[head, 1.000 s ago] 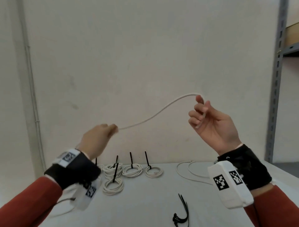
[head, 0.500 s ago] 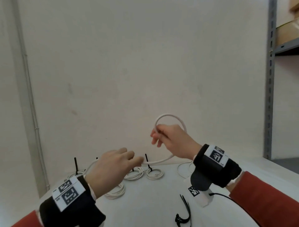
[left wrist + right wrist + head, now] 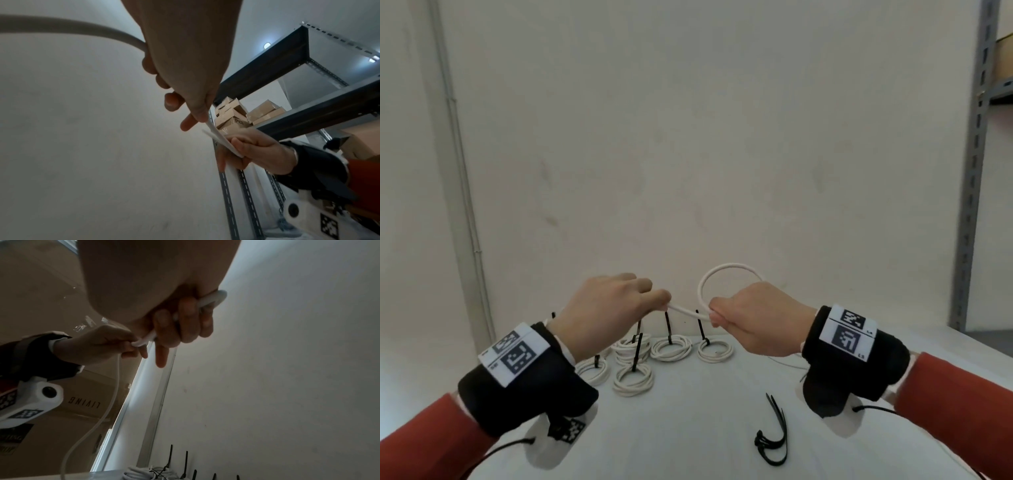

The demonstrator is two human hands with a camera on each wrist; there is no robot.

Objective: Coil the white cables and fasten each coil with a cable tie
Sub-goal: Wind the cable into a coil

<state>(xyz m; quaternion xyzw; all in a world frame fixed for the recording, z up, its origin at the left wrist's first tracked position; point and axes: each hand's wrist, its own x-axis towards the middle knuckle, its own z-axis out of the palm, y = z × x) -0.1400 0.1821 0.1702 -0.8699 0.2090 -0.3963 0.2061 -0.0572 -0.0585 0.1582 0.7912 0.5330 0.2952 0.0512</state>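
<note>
A white cable is held in the air above the table, bent into one upright loop. My right hand grips the base of that loop, fingers curled round the cable. My left hand pinches the free run of cable just left of the loop. That run passes through my left fingers and hangs down towards the table. In the left wrist view the cable trails off to the left behind my left hand.
Several finished white coils with upright black ties lie at the back of the white table. A bundle of loose black cable ties lies at the front right. A grey metal shelf stands at right.
The cable went from a long arc stretched between raised hands to a closed loop in my right hand. Both hands dropped and came together; my left hand slid along the cable towards the right.
</note>
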